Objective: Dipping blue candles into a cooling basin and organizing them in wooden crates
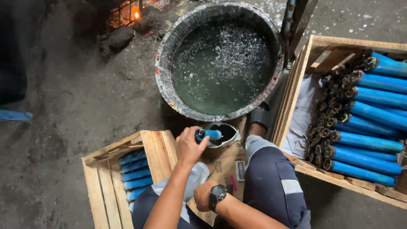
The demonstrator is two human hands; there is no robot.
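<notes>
**Blue tube held over a small pot beside the dark basin**

Rough grey concrete floor (76,106) fills the scene, dusty and stained, with a small flame (136,15) glowing at the far left. A large round basin (163,63) sits in the far middle, its rim crusted with pale splashes and its dark green liquid flecked with white scraps. To the right stands a wooden crate (296,97) packed with long blue tubes (373,127), their dark, knotted ends turned left and their bodies running away to the right; pale cloth or paper lines its left wall. At the near left a second, slatted crate (99,186) holds a shorter stack of blue tubes (135,171) lying roughly left to right. Between the crates the person sits low, knees in dark blue trousers (275,186) with a grey stripe, one sandalled foot (259,118) close under the basin. Flattened cardboard (224,167) lies under the legs.

The left hand (190,146) is closed around one blue tube (210,135), fingers and thumb pinching its near end. The tube looks smooth and bright blue. Its long axis lies almost level, running left to right, with the free end pointing right over a small dark pot (227,135) with a white rim, just below the basin's near edge.

The right hand (202,196), a black watch (218,193) on its wrist, is curled near the lap against a pale grey object; what it grips cannot be told.
</notes>
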